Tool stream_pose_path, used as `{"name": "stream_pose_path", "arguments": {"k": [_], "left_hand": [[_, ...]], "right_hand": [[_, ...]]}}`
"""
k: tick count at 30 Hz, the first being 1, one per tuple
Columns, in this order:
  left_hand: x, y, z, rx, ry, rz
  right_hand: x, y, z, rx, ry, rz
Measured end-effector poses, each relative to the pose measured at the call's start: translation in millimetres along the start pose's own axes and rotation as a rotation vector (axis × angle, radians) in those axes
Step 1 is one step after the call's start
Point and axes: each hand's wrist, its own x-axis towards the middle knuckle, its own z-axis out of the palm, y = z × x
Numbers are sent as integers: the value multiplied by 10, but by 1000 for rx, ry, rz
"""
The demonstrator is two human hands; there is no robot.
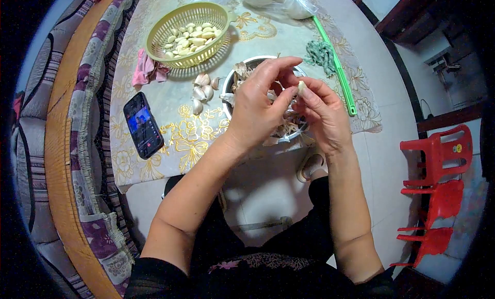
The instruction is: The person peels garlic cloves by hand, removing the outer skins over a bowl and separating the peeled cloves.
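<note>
Above a white-rimmed bowl (227, 107), both of my hands are close together. My right hand (326, 113) pinches a pale garlic clove (301, 86) between thumb and fingers. Beside it, my left hand (260, 100) has its thumb near the clove and its index finger stretched out apart from the thumb; its other fingers are partly hidden. Dry garlic skins (293, 127) fill the bowl, which my hands partly cover. Several unpeeled garlic cloves (204, 92) lie on the cloth left of the bowl. Farther back, a yellow-green basket (153, 46) holds many peeled cloves (195, 40).
A phone (143, 124) with a lit screen lies at the table's left. Near the basket is a pink cloth (146, 69). A green stick (343, 79), a green crumpled cloth (320, 55) and a plastic bag (289, 2) are at the right and back. Red chairs (438, 159) stand right.
</note>
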Motion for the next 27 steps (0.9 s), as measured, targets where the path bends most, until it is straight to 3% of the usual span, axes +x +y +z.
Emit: {"name": "stream_pose_path", "arguments": {"k": [7, 13, 23, 26, 27], "left_hand": [[16, -12, -71, -53, -122, -73], [12, -124, -57, 167, -143, 127], [21, -25, -31, -413, -96, -264], [42, -62, -90, -319, -18, -430], [41, -55, -89, -430, 8, -478]], "right_hand": [[-12, -82, -61, -137, -90, -20], [-1, -34, -85, -155, -82, -20], [15, 16, -87, 89, 13, -8], [9, 3, -114, 106, 21, 1], [7, -15, -103, 103, 17, -2]]}}
